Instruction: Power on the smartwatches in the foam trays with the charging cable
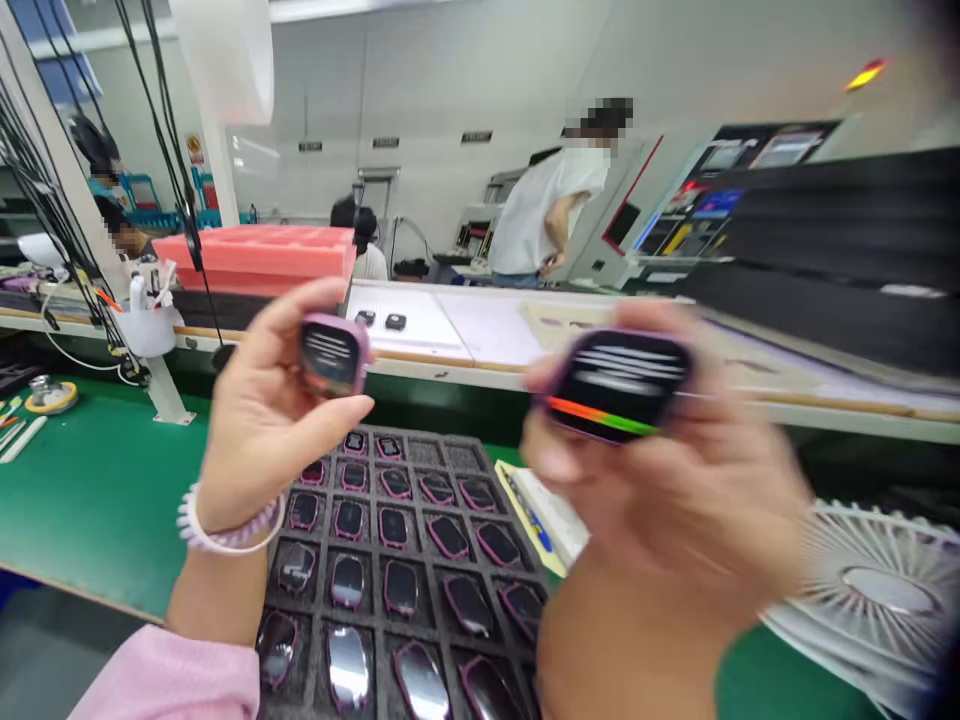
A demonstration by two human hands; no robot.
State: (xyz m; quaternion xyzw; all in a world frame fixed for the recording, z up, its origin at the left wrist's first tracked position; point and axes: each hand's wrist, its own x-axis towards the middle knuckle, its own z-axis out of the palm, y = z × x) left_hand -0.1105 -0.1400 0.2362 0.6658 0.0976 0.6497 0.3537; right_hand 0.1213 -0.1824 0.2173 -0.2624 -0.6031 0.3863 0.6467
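My left hand point(259, 405) is closed round the edges of a smartwatch point(331, 355) with a pinkish-purple case and no strap; its lit screen shows pale lines of text. Raised higher on the right and smeared by motion, my right hand point(675, 480) grips a second smartwatch point(621, 385). White text and an orange-to-green bar show on that one's screen. Below both hands lies a dark foam tray point(431, 555) with rows of compartments, most of them holding similar strapless watches. A couple of compartments at its far right corner hold no watch.
A white fan point(889, 590) stands at the right on the green bench point(112, 490). Behind the tray runs a raised shelf point(450, 325) with red foam trays point(259, 258) and two small black items. A pen cup point(146, 325) hangs at left. Several people are beyond.
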